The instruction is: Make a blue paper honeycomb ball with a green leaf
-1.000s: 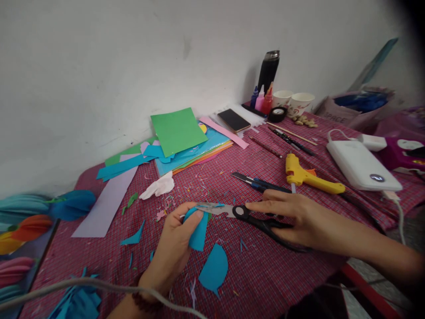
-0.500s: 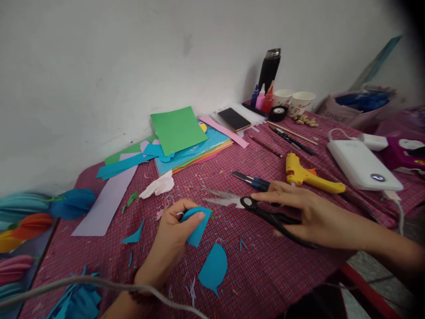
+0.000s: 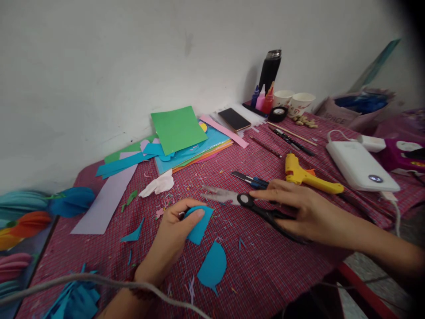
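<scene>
In the head view, the left hand [image 3: 171, 232] has its grip closed on a small blue paper piece [image 3: 202, 228] with a curved edge, pinched under the thumb above the bench [image 3: 265, 274], which is covered in red checked cloth. The right hand [image 3: 303, 212] has its grip closed around the handles of black-handled metal scissors [image 3: 245, 200]. Their blades point toward the left hand, apart from the paper; they look slightly parted, though blurred.

Below the held piece, a blue rounded paper cutout with a small pointed tab [image 3: 212, 266] lies flat on the bench. Tiny paper scraps are scattered around the hands, and a crumpled white tissue [image 3: 157, 185] lies beyond the left hand. Just beyond the right hand are a blue utility knife with a dark blade [image 3: 247, 178] and a yellow plastic glue gun [image 3: 312, 179]. A square green paper sheet [image 3: 179, 130] rests on stacked coloured paper near the wall, with a black smartphone [image 3: 234, 119] to its right. A white plastic power bank [image 3: 361, 166] lies at the right side, and a pale cable [image 3: 99, 279] crosses the foreground.
</scene>
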Action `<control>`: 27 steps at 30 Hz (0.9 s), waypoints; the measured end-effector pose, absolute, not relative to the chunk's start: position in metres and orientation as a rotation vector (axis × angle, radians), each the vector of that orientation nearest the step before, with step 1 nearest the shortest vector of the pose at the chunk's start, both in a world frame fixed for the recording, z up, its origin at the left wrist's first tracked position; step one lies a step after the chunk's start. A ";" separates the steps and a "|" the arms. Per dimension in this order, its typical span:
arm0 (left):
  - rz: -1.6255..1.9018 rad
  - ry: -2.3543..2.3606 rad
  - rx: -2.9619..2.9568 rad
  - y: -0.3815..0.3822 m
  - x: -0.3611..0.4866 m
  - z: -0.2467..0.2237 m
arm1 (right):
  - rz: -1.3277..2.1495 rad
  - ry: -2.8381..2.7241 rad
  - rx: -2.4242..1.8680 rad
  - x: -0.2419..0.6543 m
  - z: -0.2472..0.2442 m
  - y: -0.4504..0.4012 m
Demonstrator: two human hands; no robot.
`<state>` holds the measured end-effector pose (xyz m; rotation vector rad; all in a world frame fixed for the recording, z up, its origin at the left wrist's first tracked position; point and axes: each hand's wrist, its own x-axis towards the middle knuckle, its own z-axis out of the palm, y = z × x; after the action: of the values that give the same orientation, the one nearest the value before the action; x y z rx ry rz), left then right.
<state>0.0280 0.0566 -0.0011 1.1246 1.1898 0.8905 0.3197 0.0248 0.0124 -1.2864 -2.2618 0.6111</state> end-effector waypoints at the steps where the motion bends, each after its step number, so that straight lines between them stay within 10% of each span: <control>1: 0.878 1.205 1.112 0.058 0.028 0.001 | 0.575 -2.219 -1.353 0.319 0.012 0.030; 20: 0.919 1.486 1.637 0.076 0.008 0.031 | -0.002 -2.324 -1.553 0.292 -0.013 0.098; 27: 0.583 1.326 1.810 0.082 0.008 0.005 | 0.832 -2.303 -1.153 0.252 0.010 0.067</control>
<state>0.0076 0.0817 0.0047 1.8100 1.3261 0.5830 0.2518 0.0668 0.0099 -1.1529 -2.3027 0.8320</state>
